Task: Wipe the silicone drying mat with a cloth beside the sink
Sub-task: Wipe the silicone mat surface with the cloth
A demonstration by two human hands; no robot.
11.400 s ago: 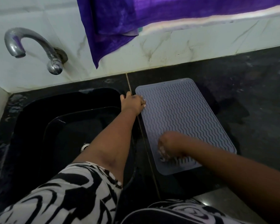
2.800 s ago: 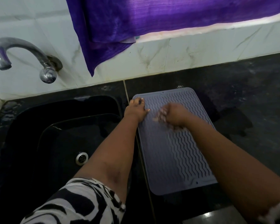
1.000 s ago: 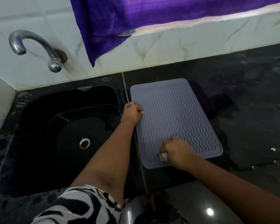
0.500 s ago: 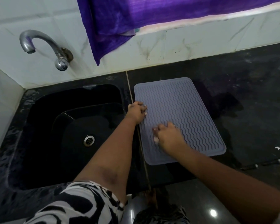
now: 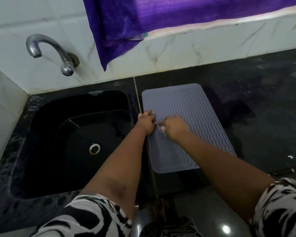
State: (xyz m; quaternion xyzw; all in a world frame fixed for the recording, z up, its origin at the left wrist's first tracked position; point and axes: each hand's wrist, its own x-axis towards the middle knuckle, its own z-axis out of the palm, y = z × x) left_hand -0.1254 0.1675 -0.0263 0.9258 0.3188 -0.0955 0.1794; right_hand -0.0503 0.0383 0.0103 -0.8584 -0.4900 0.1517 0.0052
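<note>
"Since half a second back, did the right hand (image 5: 173, 128) move?"

"Yes. It slid up and over to the left side of the mat (image 5: 193, 120), right next to the left hand (image 5: 146, 123). Before that it was lower down, nearer the front edge."

"Where was the mat?"

"It lay flat on the black bench (image 5: 263, 108), just beside the sink (image 5: 72, 134), with its long side along the sink's edge."

"What were the hands doing?"

"The left hand had its fingers curled down on the mat's left edge, pressing it so it would not slip. The right hand was closed in a fist around a small pale cloth (image 5: 161, 130). Only a little bit of cloth peeked out."

"Which step was that?"

"I think it was the rubbing step, in the middle of the job. The wavy lines at the back of the mat looked like they needed a rub too."

"What did the next move need?"

"Probably pushing the cloth up toward the wall (image 5: 195, 53), while the left hand held the mat down firmly."

"Anything else around?"

"A silver tap (image 5: 48, 47) over the sink, and a purple towel (image 5: 143, 19) hanging above."
</note>
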